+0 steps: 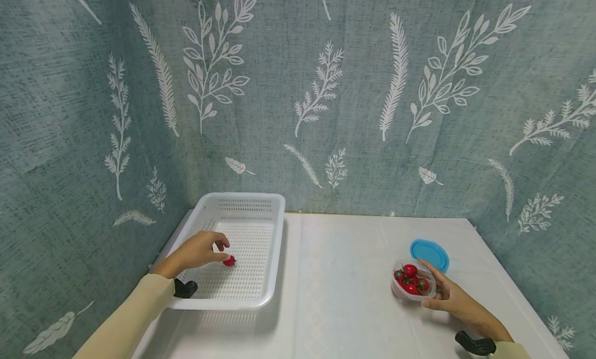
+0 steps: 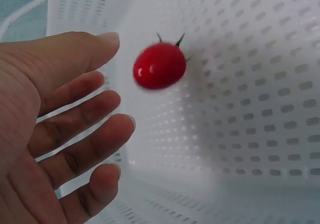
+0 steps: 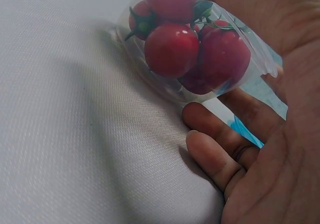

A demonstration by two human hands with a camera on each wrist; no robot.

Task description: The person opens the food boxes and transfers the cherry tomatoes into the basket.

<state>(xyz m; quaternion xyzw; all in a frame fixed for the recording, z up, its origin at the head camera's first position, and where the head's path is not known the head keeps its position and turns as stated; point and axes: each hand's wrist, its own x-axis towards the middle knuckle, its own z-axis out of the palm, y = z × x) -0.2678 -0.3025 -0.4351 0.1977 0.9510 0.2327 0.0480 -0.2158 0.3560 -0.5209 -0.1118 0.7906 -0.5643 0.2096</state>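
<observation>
A single red cherry tomato (image 2: pixel 160 66) with green sepals is in the white perforated basket (image 1: pixel 278 245). My left hand (image 1: pixel 202 250) is over the basket, its thumb and fingers spread apart. In the left wrist view, a gap shows between those fingertips and the tomato, which looks slightly blurred. On the right, my right hand (image 1: pixel 458 299) holds a small clear plastic container (image 1: pixel 401 293) by its side, thumb and fingers around it. Several red cherry tomatoes (image 3: pixel 172 50) with green stems fill the container. Part of its rim is hidden behind the hand.
A blue lid (image 1: pixel 430 253) lies on the white tablecloth (image 1: pixel 344 276) just behind the clear container. Grey-green fabric (image 1: pixel 298 90) with white leaf prints hangs at the back and both sides. The basket stands at the left side of the table.
</observation>
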